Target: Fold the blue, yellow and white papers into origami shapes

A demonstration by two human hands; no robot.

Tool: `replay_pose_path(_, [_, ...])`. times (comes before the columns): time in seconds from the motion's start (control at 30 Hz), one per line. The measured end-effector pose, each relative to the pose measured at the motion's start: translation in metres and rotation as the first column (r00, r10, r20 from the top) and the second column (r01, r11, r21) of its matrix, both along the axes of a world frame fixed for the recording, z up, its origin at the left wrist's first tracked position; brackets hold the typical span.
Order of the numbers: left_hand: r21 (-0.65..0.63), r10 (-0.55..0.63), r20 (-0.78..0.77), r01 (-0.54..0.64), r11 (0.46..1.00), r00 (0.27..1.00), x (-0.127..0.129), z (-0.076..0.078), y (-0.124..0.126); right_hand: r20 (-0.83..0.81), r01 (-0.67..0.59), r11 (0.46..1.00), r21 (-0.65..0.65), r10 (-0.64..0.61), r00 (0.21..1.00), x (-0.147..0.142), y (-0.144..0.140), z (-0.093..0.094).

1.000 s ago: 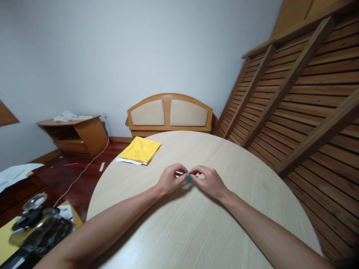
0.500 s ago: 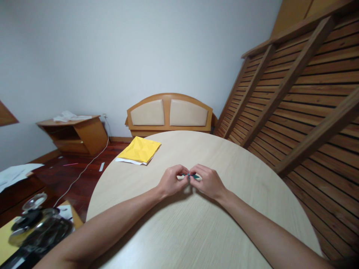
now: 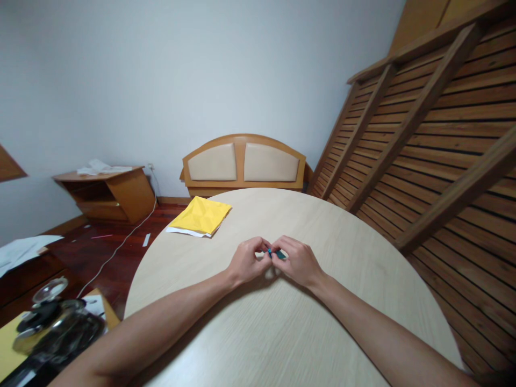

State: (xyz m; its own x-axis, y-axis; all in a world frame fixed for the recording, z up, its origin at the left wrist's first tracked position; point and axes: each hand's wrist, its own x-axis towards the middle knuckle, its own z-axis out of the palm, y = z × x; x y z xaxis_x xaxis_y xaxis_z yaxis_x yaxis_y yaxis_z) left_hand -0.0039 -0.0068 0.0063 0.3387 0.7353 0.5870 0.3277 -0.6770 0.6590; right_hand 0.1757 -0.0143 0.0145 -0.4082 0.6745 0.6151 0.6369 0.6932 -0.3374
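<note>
My left hand [image 3: 245, 262] and my right hand [image 3: 297, 262] meet over the middle of a round pale wooden table [image 3: 282, 322]. Between their fingertips they pinch a small blue-green piece [image 3: 276, 253], possibly folded paper; most of it is hidden by the fingers. Both hands rest low on the tabletop, with knuckles toward the camera.
A yellow paper packet [image 3: 201, 215] on white sheets lies at the table's far left edge. Beyond the table stand a padded headboard [image 3: 244, 164] and a low wooden shelf [image 3: 107, 191]. Slatted wood panels [image 3: 435, 140] lean at the right. Dark metal and glass items [image 3: 52, 322] sit at the lower left.
The hands have shifted their pinch on the small blue-green piece and turned it slightly between the fingertips. The arms stay in the same place.
</note>
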Motion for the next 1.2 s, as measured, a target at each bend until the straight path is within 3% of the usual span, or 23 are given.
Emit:
replay_pose_path(0.53, [-0.096, -0.056, 0.134, 0.069, 0.993, 0.989, -0.0029, -0.0023, 0.0032, -0.028, -0.02, 0.998, -0.055, 0.018, 0.999, 0.0055, 0.0051, -0.0012])
replay_pose_path(0.97, [-0.017, -0.087, -0.018, 0.087, 0.996, 0.996, -0.0075, -0.0042, 0.0038, -0.038, -0.026, 0.996, -0.082, 0.023, 0.999, 0.0037, 0.0036, -0.0041])
replay_pose_path(1.2, [-0.029, -0.086, -0.016, 0.085, 0.996, 0.996, -0.0075, -0.004, 0.0043, -0.028, -0.032, 0.998, -0.06, 0.031, 0.999, 0.0061, 0.0049, -0.0023])
